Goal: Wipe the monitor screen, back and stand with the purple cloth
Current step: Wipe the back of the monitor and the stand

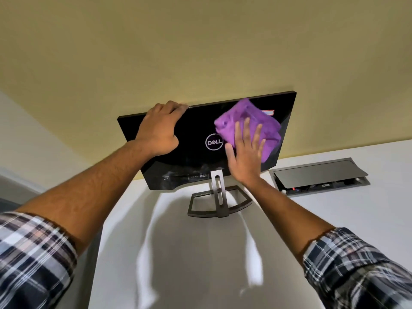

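Head view. The monitor [200, 139] stands on the white desk [334, 219], close to the desk's far edge where it meets the yellow wall [200, 52]. Its glossy black back faces the camera, with a round logo [214, 142] at the centre of the panel. The panel sits on a grey stand [219, 198] with an open frame base resting flat on the desk.

The left hand [159, 130] grips the monitor's top edge near its left corner, fingers curled over the rim and thumb against the back panel.

The right hand [244, 152] lies flat and spread, fingers extended, pressing the purple cloth [247, 123] against the right half of the back panel. The cloth is bunched, reaches up to the top edge of the panel, and partly covers a small label [268, 112] near the upper right corner.

On the desk, to the right of the monitor and near the far edge, a recessed cable box [318, 176] sits with its grey lid raised.

Both forearms are bare; plaid sleeves [33, 259] are rolled up at the elbows.
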The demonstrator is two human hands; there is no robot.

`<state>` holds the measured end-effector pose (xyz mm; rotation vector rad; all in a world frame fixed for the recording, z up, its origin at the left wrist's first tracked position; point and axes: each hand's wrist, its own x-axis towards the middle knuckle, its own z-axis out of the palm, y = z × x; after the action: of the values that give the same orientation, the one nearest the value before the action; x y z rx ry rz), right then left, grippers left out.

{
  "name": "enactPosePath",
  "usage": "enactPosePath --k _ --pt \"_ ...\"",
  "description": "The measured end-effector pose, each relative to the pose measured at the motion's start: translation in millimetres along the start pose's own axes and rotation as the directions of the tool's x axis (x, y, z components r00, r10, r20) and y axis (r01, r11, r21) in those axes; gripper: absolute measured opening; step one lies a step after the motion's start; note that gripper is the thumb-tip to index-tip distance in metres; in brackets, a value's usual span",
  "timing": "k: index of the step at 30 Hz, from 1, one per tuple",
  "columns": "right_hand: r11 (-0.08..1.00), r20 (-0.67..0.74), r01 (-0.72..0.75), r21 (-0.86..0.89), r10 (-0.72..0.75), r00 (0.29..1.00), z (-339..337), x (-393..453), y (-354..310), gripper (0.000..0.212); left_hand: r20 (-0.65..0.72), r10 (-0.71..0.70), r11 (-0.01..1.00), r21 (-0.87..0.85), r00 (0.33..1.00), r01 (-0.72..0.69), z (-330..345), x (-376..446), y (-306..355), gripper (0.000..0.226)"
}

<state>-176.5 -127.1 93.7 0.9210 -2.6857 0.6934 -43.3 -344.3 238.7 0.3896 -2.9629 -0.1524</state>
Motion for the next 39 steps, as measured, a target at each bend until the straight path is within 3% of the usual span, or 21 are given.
enactPosePath --k 2,5,8,10,12,15,17,19,21,24,29,31,33,36,37,39 --pt "0.999 -0.028 -0.019 0.029 0.02 0.999 -3.4 15.2 -40.6 0.074 0.0 0.003 1.0 -0.003 1.0 -0.003 -0.3 0.3 -0.5 0.089" --pt "0.974 0.028 0.222 -0.037 -0.221 0.975 9.6 4.8 -68.1 0.075 0.009 0.005 1.0 -0.006 1.0 -0.005 -1.3 1.2 0.5 0.088" --pt "0.914 0.146 0.395 -0.086 -0.381 0.913 22.2 -19.0 -39.1 0.074 0.023 0.002 1.0 -0.011 1.0 -0.001 -1.1 1.0 0.9 0.09" --pt "0.911 0.188 0.408 -0.062 -0.39 0.901 22.8 -27.3 -7.1 0.072 0.013 0.013 1.0 -0.002 1.0 -0.013 -0.8 0.3 -0.9 0.09" --pt "0.954 0.169 0.298 -0.018 -0.291 0.942 18.0 -31.5 22.1 0.071 0.015 0.017 1.0 0.006 1.0 -0.017 -0.5 0.4 -2.0 0.09" --pt "0.993 0.092 -0.004 0.122 -0.007 0.996 9.2 -20.3 29.9 0.074 0.017 0.011 1.0 0.011 1.0 -0.011 0.0 -0.1 -2.2 0.09" --pt "0.94 0.018 -0.22 0.262 0.223 0.975 -0.2 1.0 3.7 0.078 0.019 0.014 1.0 0.014 1.0 -0.014 -0.3 -1.0 -1.9 0.09" --pt "0.9 -0.031 -0.301 0.315 0.327 0.944 -9.3 22.4 -29.1 0.079 0.02 0.017 1.0 0.013 1.0 -0.017 -1.4 -1.4 -1.6 0.09" --pt "0.96 -0.071 -0.209 0.188 0.225 0.972 -8.9 27.5 -52.7 0.079 0.022 0.016 1.0 0.019 1.0 -0.017 -2.1 -1.2 -1.1 0.091" --pt "0.995 -0.018 0.094 -0.041 -0.095 0.995 7.2 2.6 -64.1 0.079 0.017 0.015 1.0 0.026 1.0 -0.015 -2.4 -0.5 -0.3 0.092" --pt "0.885 0.157 0.432 -0.173 -0.408 0.899 13.6 -21.4 -7.1 0.073 0.024 0.017 1.0 0.007 1.0 -0.017 -5.0 -0.1 0.4 0.092" --pt "0.927 0.123 0.344 -0.149 -0.328 0.937 5.3 -14.1 21.3 0.073 0.037 0.017 1.0 0.013 0.999 -0.018 -5.1 0.1 -0.2 0.093" --pt "0.996 -0.008 0.077 -0.038 -0.077 0.997 -4.1 1.0 31.2 0.073 0.052 0.017 1.0 0.009 0.999 -0.018 -4.6 0.0 -1.0 0.093" --pt "0.95 -0.115 -0.249 0.187 0.273 0.955 -15.8 32.3 -1.9 0.072 0.061 0.022 1.0 0.007 0.998 -0.022 -4.3 0.8 -1.9 0.093" --pt "0.942 -0.125 -0.269 0.199 0.296 0.947 -16.7 37.6 -20.0 0.072 0.063 0.02 1.0 0.007 0.998 -0.02 -4.1 0.8 -1.8 0.093" --pt "0.987 -0.131 -0.142 0.08 0.152 0.98 -8.8 32.7 -50.1 0.071 0.056 0.019 1.0 0.016 0.998 -0.02 -3.8 0.6 -0.4 0.093"
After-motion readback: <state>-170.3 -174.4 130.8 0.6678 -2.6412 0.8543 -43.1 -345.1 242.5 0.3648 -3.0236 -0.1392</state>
